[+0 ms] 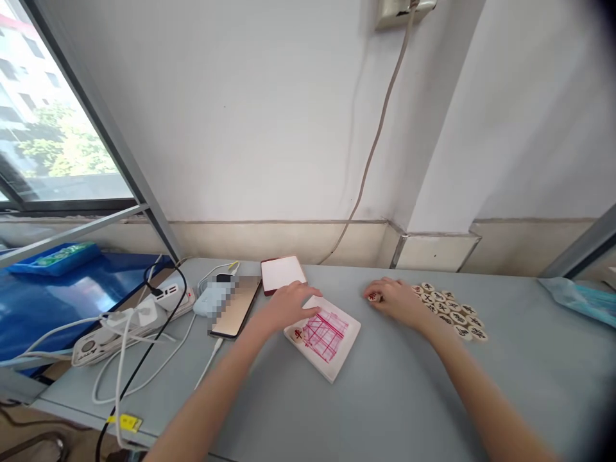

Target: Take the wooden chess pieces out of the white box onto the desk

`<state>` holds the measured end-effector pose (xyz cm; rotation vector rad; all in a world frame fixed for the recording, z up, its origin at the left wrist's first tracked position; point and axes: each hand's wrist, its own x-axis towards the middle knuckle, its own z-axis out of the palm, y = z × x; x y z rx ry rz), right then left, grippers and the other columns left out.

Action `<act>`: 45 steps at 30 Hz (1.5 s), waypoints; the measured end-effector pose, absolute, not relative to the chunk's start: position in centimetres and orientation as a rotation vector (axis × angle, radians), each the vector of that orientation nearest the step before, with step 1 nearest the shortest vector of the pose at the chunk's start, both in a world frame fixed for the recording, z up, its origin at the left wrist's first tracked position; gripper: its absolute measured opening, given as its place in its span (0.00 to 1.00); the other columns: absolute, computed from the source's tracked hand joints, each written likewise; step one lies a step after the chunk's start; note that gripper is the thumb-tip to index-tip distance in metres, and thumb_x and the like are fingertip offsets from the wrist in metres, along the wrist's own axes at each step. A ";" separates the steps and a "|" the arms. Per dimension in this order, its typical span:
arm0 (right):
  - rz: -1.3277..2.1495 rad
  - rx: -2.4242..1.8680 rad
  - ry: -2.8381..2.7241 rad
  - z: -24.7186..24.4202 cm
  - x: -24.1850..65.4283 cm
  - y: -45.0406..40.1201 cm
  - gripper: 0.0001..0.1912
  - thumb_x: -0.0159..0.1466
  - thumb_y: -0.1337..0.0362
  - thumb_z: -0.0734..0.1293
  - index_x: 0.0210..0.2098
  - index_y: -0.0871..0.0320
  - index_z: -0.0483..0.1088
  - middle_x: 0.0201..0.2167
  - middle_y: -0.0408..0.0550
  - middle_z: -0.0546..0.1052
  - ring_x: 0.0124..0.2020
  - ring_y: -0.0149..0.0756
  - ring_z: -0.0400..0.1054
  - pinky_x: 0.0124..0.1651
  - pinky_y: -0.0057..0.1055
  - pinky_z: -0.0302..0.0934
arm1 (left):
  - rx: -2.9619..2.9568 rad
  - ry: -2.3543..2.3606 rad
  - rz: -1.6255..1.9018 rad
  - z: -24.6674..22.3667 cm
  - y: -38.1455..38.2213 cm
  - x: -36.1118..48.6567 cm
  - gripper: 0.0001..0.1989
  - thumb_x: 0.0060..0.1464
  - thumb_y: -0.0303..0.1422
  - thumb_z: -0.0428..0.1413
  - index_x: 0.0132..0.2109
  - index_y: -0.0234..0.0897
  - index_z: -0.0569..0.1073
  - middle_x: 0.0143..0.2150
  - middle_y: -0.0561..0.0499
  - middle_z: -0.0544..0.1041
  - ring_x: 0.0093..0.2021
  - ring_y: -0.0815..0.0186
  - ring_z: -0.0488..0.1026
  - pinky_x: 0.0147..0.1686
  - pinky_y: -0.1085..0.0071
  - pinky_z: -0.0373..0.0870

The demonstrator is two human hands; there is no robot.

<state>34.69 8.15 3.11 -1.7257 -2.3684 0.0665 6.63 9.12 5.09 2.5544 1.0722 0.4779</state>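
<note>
A white square box (351,332) with a pink grid drawn on its inside lies in front of me, turned at an angle. One round Chinese chess piece (298,334) rests at its left corner. My left hand (289,305) is over the box's upper left edge, fingers apart and holding nothing; whether the fingertips touch the box I cannot tell. My right hand (397,300) is closed around another Chinese chess piece (374,297), low over the table to the right of the box. Just beyond this hand several Chinese chess pieces (447,307) lie grouped flat, marked with characters.
Behind the box sits a shallow white-lined lid (283,274) with a dark red edge. At left are a phone (243,307), a power strip (91,346) and tangled cables. A blue mask (584,301) lies at far right, and a wall stands behind the table.
</note>
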 end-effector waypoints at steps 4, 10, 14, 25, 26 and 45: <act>0.187 -1.669 -2.351 3.0 34.3 8.2 0.13 0.58 0.61 0.58 0.35 0.51 0.73 0.37 0.44 0.75 0.39 0.38 0.66 0.45 0.39 0.55 | 2.402 1.124 0.590 2.7 10.3 7.6 0.15 0.53 0.33 0.51 0.48 0.44 0.71 0.46 0.51 0.74 0.47 0.62 0.68 0.46 0.67 0.64; 0.328 -1.575 -2.336 3.1 34.2 8.2 0.18 0.60 0.57 0.57 0.43 0.53 0.73 0.42 0.47 0.74 0.36 0.37 0.67 0.44 0.37 0.59 | 2.266 1.067 0.733 0.8 10.3 6.8 0.15 0.52 0.27 0.48 0.46 0.39 0.72 0.43 0.50 0.74 0.38 0.66 0.69 0.40 0.70 0.66; 0.264 -1.597 -2.370 3.4 34.1 8.2 0.15 0.59 0.57 0.57 0.36 0.54 0.74 0.38 0.47 0.74 0.35 0.36 0.67 0.42 0.36 0.59 | 2.236 1.066 0.775 0.4 10.2 6.4 0.14 0.53 0.26 0.48 0.43 0.37 0.74 0.41 0.50 0.74 0.38 0.67 0.69 0.39 0.71 0.65; 0.195 -1.719 -2.395 2.9 35.2 8.4 0.14 0.56 0.61 0.59 0.38 0.52 0.72 0.40 0.47 0.71 0.42 0.42 0.65 0.43 0.39 0.58 | 2.205 1.081 0.819 -0.1 10.3 6.4 0.13 0.53 0.26 0.47 0.41 0.37 0.74 0.43 0.50 0.75 0.42 0.66 0.70 0.45 0.70 0.65; 0.200 -1.707 -2.384 3.3 34.9 8.3 0.14 0.56 0.62 0.59 0.39 0.52 0.72 0.40 0.46 0.71 0.42 0.42 0.65 0.43 0.39 0.57 | 2.210 1.083 0.821 0.0 10.3 6.4 0.13 0.53 0.26 0.47 0.41 0.37 0.74 0.43 0.50 0.75 0.42 0.66 0.70 0.44 0.70 0.65; 0.467 -1.268 -2.362 6.8 27.9 4.2 0.12 0.60 0.55 0.61 0.41 0.51 0.68 0.42 0.43 0.71 0.42 0.35 0.64 0.46 0.33 0.57 | 2.274 0.963 0.798 0.0 9.7 6.8 0.13 0.54 0.27 0.45 0.41 0.37 0.73 0.42 0.50 0.74 0.43 0.65 0.69 0.44 0.71 0.64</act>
